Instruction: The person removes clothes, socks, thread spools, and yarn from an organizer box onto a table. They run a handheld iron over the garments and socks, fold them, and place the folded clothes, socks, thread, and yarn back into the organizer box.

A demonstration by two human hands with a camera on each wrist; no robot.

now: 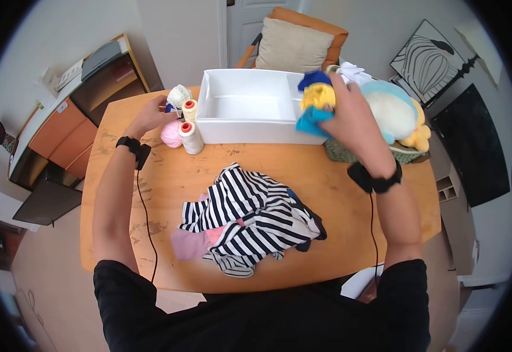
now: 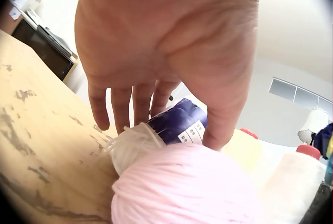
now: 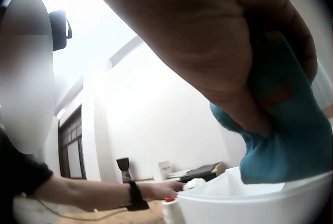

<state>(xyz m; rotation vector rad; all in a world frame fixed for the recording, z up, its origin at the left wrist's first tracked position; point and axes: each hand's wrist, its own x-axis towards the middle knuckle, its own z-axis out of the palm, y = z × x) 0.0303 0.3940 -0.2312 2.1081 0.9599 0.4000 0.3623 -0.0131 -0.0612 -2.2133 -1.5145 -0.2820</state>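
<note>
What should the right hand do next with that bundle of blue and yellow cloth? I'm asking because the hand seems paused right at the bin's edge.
Probably lower and release it. The right hand grips the blue and yellow cloth just over the right end of the white bin, which looks bare inside. The left hand is busy at the yarn balls, so it cannot help.

The person wears a black short-sleeved shirt (image 1: pixel 256 317), its sleeves ending above the elbows and leaving both forearms bare. A black strap with a small boxy unit sits on the wrist behind the left hand (image 1: pixel 148 117), another behind the right hand (image 1: pixel 350 120). A thin black cable (image 1: pixel 145 223) trails from each strap back along the forearm.
</note>
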